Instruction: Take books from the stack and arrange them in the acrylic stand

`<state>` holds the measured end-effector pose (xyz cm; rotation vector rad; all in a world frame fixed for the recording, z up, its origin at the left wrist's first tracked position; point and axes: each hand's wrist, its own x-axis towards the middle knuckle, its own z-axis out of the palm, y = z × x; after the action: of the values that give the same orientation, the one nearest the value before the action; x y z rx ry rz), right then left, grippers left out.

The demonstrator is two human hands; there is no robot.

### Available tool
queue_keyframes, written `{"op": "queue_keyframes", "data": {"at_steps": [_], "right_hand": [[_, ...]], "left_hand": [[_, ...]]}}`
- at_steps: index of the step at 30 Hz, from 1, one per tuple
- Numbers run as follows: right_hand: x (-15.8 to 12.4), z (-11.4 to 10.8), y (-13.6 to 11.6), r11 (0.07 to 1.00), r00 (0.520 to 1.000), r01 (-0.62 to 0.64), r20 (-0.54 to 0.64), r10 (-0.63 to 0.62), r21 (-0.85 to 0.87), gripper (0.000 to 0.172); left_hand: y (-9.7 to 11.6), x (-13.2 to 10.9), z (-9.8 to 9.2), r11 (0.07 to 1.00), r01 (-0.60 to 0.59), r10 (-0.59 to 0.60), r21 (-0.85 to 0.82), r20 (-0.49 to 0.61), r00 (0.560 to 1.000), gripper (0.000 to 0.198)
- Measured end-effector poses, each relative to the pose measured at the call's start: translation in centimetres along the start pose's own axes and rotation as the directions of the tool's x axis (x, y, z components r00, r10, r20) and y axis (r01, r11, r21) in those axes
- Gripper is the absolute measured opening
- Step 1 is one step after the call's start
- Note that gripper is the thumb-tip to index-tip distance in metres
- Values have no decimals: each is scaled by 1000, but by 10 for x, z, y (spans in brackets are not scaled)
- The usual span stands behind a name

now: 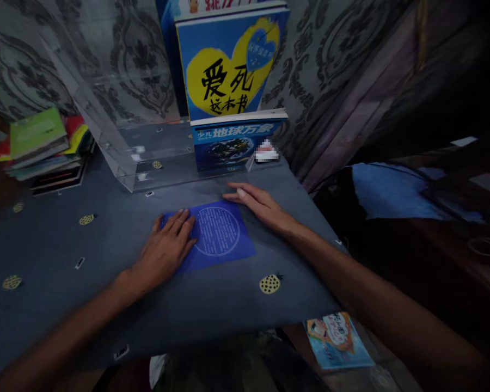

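Note:
A blue printed sheet (217, 231) with white text inside a circle lies flat on the table. Whether it is a single sheet or a thin booklet I cannot tell. My left hand (169, 242) rests palm down on its left part, fingers spread and covering that side. At the sheet's far right corner is my right hand (259, 204), fingers stretched out and slightly apart, holding nothing I can see. Its fingertips are just over or beside the far edge; contact is unclear.
Beyond the sheet, a clear acrylic stand (122, 171) holds several upright books (232, 71). A stack of books (44, 141) sits at the far left. The grey tablecloth (106, 305) ends on the right; below its front edge lies another book (338, 340).

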<state>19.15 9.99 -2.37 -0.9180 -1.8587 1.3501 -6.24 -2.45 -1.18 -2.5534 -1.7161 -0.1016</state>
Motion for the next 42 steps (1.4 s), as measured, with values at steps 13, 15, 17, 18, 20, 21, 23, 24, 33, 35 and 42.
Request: {"op": "queue_keyframes", "data": {"at_steps": [13, 15, 17, 18, 20, 21, 23, 24, 33, 35, 42], "right_hand": [[11, -3, 19, 987, 1000, 17, -28, -12, 160, 54], [12, -3, 20, 989, 999, 37, -26, -34, 140, 53], [13, -4, 19, 992, 998, 54, -18, -53, 116, 52], [13, -4, 18, 993, 998, 63, -13, -62, 99, 51], [11, -4, 15, 995, 997, 79, 2, -79, 58, 49], [10, -4, 14, 996, 996, 86, 10, -86, 32, 48], [8, -5, 10, 995, 995, 98, 21, -97, -30, 47], [6, -5, 9, 993, 995, 102, 28, -100, -63, 46], [4, -4, 2, 957, 988, 154, 27, -152, -245, 43], [4, -4, 0, 952, 987, 157, 26, -156, -263, 44], [2, -3, -1, 950, 987, 160, 35, -157, -269, 44]], "left_hand": [[28, 79, 4, 938, -301, 294, -173, -62, 954, 35], [28, 81, 6, 932, -317, 307, -177, -81, 948, 35], [26, 81, 8, 925, -332, 319, -183, -96, 943, 37], [26, 80, 10, 922, -340, 327, -187, -99, 940, 38], [25, 79, 11, 912, -360, 349, -196, -92, 933, 41], [25, 79, 12, 907, -372, 363, -199, -84, 928, 41], [27, 78, 11, 895, -394, 388, -207, -70, 919, 43], [28, 77, 11, 890, -403, 398, -213, -68, 915, 43], [41, 66, 2, 847, -471, 476, -248, -43, 878, 43], [43, 61, 0, 840, -475, 487, -263, -19, 873, 44], [51, 46, -1, 810, -498, 529, -309, 19, 848, 44]]}}
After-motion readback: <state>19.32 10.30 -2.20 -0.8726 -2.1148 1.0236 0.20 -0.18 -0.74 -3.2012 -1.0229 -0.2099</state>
